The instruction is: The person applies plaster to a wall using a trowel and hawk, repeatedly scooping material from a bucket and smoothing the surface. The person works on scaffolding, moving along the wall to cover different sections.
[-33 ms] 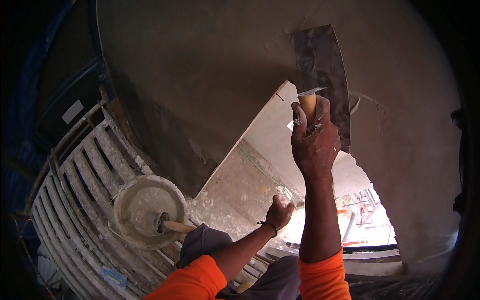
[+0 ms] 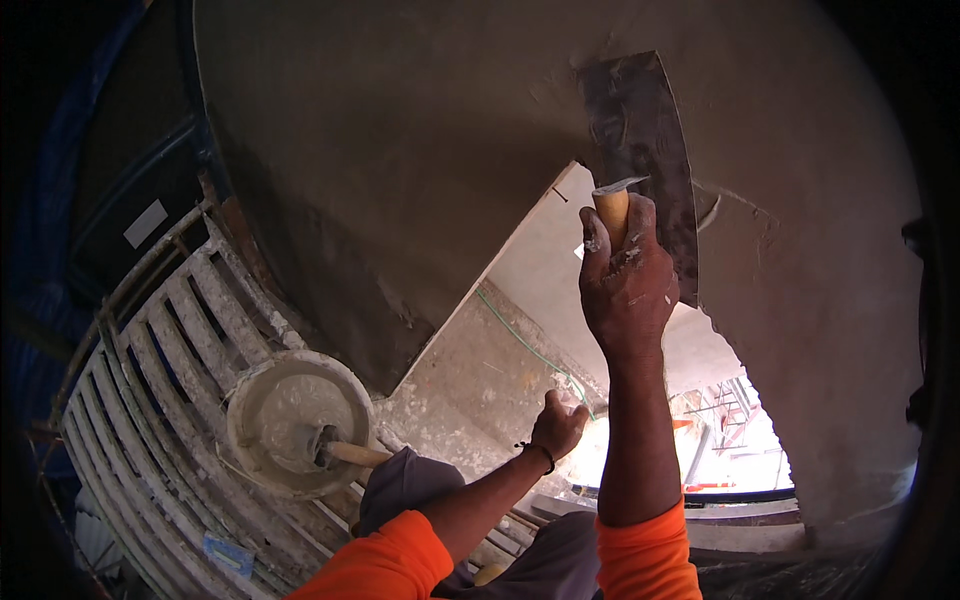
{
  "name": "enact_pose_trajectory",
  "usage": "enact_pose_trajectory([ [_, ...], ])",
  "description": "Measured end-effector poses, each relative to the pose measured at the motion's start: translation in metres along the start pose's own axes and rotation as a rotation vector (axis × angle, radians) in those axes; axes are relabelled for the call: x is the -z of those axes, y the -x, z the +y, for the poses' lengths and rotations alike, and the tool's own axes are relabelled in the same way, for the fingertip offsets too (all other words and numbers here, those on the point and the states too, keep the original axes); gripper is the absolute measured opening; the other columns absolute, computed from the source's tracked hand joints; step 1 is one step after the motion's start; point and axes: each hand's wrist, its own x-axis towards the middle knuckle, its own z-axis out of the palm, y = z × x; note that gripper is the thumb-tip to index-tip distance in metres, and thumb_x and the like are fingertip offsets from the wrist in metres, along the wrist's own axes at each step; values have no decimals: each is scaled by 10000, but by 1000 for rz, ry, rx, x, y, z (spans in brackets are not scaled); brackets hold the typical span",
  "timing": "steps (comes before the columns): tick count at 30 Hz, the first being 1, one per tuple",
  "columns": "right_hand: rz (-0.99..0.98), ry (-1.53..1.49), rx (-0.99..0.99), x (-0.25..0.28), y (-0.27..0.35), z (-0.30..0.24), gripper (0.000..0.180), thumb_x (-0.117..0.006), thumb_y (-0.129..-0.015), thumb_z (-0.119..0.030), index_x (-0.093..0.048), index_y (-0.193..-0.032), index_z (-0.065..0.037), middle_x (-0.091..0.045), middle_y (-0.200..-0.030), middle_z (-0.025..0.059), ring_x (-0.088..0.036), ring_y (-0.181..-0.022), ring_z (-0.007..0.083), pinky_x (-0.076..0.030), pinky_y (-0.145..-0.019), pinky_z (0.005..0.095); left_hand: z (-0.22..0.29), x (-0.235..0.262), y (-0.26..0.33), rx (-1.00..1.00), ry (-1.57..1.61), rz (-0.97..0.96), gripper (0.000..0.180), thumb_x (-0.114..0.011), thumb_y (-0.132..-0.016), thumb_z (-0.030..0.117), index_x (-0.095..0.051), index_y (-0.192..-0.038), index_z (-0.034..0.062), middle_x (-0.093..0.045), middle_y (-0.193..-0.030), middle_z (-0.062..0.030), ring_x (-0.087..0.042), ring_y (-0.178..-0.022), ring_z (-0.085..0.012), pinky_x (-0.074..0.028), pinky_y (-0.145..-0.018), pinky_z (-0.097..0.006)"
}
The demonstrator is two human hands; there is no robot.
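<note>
Trowel (image 2: 640, 150) at 1 o'clock, dark steel blade flat against grey plastered wall (image 2: 400, 150), wooden handle pointing down. Right hand (image 2: 628, 285) raised, fingers clamped on trowel handle, plaster specks on skin. Left hand (image 2: 557, 425) lower, near centre, at 5 o'clock, fingers curled together, holding nothing visible, black band at wrist. Round plaster-caked pan (image 2: 290, 420) with wooden-handled tool (image 2: 350, 453) inside at 8 o'clock, resting on slatted scaffold platform (image 2: 150, 400). Orange sleeves at bottom edge.
</note>
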Motion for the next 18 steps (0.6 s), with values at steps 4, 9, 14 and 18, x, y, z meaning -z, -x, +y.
enact_pose_trajectory([
  [4, -48, 9, -4, -8, 12, 2, 334, -681, -989, -276, -558, -1235, -86, -749, -951, 180, -736, -911, 400, -556, -774, 490, -12, -4, -5, -12, -21, 22, 607, -652, -937, 381, -394, -1237, -80, -639, -1083, -405, -635, -1052, -554, -522, -902, -555],
  [9, -93, -201, 22, -18, 50, 26, 306, -685, -993, -246, -571, -1197, -49, -730, -945, 180, -729, -842, 356, -554, -760, 423, -23, -2, -8, -144, -154, -11, 544, -665, -934, 341, -436, -1204, -72, -663, -1046, -341, -682, -949, -468, -547, -840, -513],
  [14, -56, -553, -212, -16, 126, 73, 298, -659, -1021, -216, -574, -1192, 13, -713, -976, 151, -688, -860, 249, -538, -792, 372, -17, 7, -15, 160, 608, 286, 334, -646, -950, 214, -521, -1139, -32, -667, -1010, -134, -666, -859, -207, -550, -765, -341],
  [18, -229, -325, -398, -5, 182, 111, 345, -637, -1034, -300, -567, -1197, -4, -730, -990, 218, -730, -917, 380, -547, -839, 460, -15, 28, -23, 252, 643, 556, 348, -614, -987, 248, -489, -1177, -15, -632, -1117, -159, -633, -975, -230, -515, -886, -359],
])
